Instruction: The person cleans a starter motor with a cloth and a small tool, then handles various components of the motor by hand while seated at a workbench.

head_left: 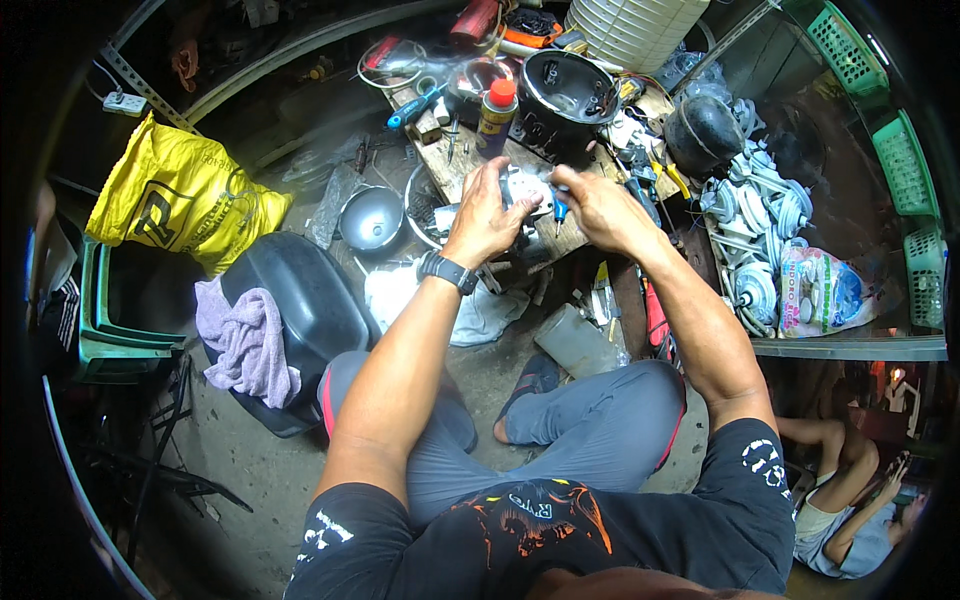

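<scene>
My left hand [482, 212], with a dark watch on its wrist, is closed around a small white and silver mechanical part [527, 188] above the workbench. The right hand [598, 208] is at the part's right side, fingers curled together beside it. Whatever they pinch is too small or hidden to name. Just below those fingers shows a small blue-handled screwdriver [560, 211]; I cannot tell whether it is held or lies on the bench. Beyond my hands stands a spray can [497, 115] with a red cap, and a black pot [568, 88] holding small parts is behind it.
The cluttered wooden bench [437, 160] carries another blue screwdriver [412, 108]. White plastic parts [757, 205] pile up at right beside a black bucket [702, 133]. A metal bowl [371, 220], yellow sack [180, 195] and black bin [290, 290] are at left. Another person [860, 500] sits lower right.
</scene>
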Tool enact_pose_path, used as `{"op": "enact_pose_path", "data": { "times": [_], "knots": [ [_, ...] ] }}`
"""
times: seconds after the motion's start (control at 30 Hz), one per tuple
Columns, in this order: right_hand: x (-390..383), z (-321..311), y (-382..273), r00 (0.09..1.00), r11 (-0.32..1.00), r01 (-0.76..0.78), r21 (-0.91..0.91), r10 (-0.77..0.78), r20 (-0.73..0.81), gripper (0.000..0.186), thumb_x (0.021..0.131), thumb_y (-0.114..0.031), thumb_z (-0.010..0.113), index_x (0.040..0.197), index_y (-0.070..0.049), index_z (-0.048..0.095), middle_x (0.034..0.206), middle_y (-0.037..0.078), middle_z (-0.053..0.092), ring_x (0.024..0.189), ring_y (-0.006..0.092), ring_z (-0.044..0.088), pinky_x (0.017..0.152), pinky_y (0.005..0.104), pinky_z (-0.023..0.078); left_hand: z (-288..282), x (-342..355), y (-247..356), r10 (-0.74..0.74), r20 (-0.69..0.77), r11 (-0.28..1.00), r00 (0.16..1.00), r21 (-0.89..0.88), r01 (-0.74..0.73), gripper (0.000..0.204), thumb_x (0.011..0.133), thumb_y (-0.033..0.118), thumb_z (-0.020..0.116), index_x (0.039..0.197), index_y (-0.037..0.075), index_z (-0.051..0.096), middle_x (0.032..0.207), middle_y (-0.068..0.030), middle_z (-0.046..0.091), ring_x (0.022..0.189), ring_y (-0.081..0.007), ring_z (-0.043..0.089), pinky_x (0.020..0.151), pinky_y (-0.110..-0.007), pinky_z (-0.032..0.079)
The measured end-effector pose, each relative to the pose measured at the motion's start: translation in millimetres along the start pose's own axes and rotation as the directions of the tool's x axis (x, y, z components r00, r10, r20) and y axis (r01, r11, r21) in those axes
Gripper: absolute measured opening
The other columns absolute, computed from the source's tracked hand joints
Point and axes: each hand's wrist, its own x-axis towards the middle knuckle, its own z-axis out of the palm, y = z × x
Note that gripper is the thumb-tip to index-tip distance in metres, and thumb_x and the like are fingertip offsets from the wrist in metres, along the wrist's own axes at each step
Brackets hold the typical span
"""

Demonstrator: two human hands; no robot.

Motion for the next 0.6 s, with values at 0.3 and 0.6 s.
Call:
{"op": "enact_pose_path", "data": {
  "times": [0.3,0.6],
  "knots": [
    [-9,-8,-12,0.998,0.989,0.045,0.141,-0.038,-0.049,0.026,0.103,-0.023,0.060,0.124,-0.008,0.056,0.104,0.026,0.071,0.103,0.0461,0.067,0.084,0.0530,0.052,-1,-1,-4,-0.018,0.041,1.000,0.999,0.009,0.018,0.089,0.087,0.046,0.081,0.147,-0.006,0.042,0.141,-0.0281,0.054,0.137,-0.0417,0.047,0.116,-0.047,0.038],
    [6,-21,7,0.968,0.973,0.184,0.137,-0.204,0.149,0.027,0.103,-0.030,0.061,0.122,-0.011,0.060,0.106,0.020,0.072,0.103,0.0421,0.068,0.085,0.0515,0.053,2,0,-8,0.014,0.005,1.000,1.000,-0.003,-0.014,0.082,0.090,0.046,0.078,0.145,-0.005,0.045,0.137,-0.0274,0.057,0.134,-0.0409,0.051,0.114,-0.047,0.040]
  ]
}}
